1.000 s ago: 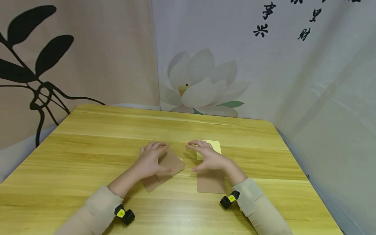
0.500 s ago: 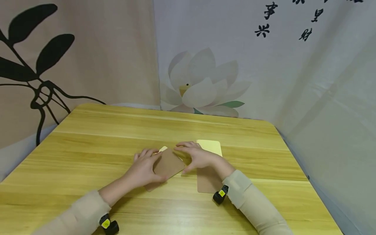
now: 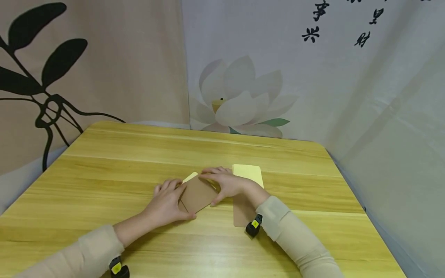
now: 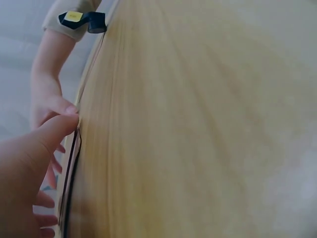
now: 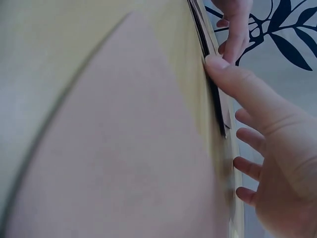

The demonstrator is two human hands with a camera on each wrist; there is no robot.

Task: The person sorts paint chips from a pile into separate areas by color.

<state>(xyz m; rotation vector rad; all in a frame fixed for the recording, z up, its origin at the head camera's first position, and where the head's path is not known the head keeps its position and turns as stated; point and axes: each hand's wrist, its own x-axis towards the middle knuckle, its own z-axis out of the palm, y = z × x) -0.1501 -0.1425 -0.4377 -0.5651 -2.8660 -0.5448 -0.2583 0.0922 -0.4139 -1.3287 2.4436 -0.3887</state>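
A small pile of flat brown cards (image 3: 199, 194) lies turned at an angle near the table's middle, a pale yellow card edge (image 3: 190, 177) peeking out at its far side. My left hand (image 3: 165, 202) holds the pile's left end, thumb at the near edge and fingers on the far side. At the right end, my right hand (image 3: 226, 183) spans the corner between thumb and fingers. From the left wrist, the thumb (image 4: 62, 125) appears right at the thin edge of the pile. The right wrist view has the right thumb (image 5: 233, 74) against the dark-edged pile.
Beside the pile lie a yellow card (image 3: 248, 173) and, nearer, a brown card (image 3: 242, 211), partly hidden under the right forearm. All rest on a wooden table (image 3: 295, 173). Printed cloth (image 3: 250, 92) hangs behind the far edge.
My left hand has drawn back leftward and nearer. My right hand has moved left, off the yellow card to the pile. The lower brown card now shows less beneath the upper one.
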